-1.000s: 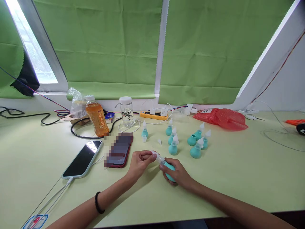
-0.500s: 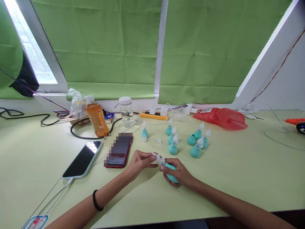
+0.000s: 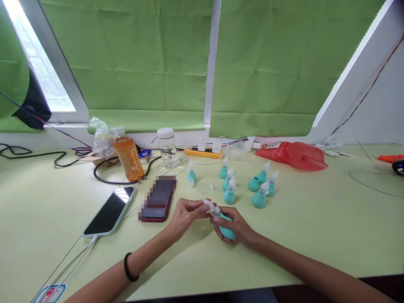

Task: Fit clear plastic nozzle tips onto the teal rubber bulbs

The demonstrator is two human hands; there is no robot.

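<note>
My right hand (image 3: 235,225) is wrapped round a teal nasal aspirator bulb (image 3: 226,232), its clear collar pointing up and left. My left hand (image 3: 189,215) pinches a translucent nozzle tip (image 3: 208,204) at that collar; whether the two parts are fully joined I cannot tell. Beyond my hands stand several teal aspirators with pale tips, among them one aspirator (image 3: 229,195) straight ahead and another aspirator (image 3: 259,199) to the right. An open teal bulb (image 3: 253,184) has no tip on it. A loose white tip (image 3: 211,187) lies on the table, left of the nearer aspirators.
Two phones, a dark red one (image 3: 159,200) and a pale-cased one (image 3: 109,212), lie left of my hands. Behind them stand a bottle of orange drink (image 3: 128,155) and a clear jar (image 3: 168,151). A yellow power strip (image 3: 203,153) and a red bubble-wrap bag (image 3: 293,156) lie along the back.
My hands have shifted slightly, and the bulb's collar and tip are turned a little more upward. Both hands keep their hold; the other aspirators stay where they were.
</note>
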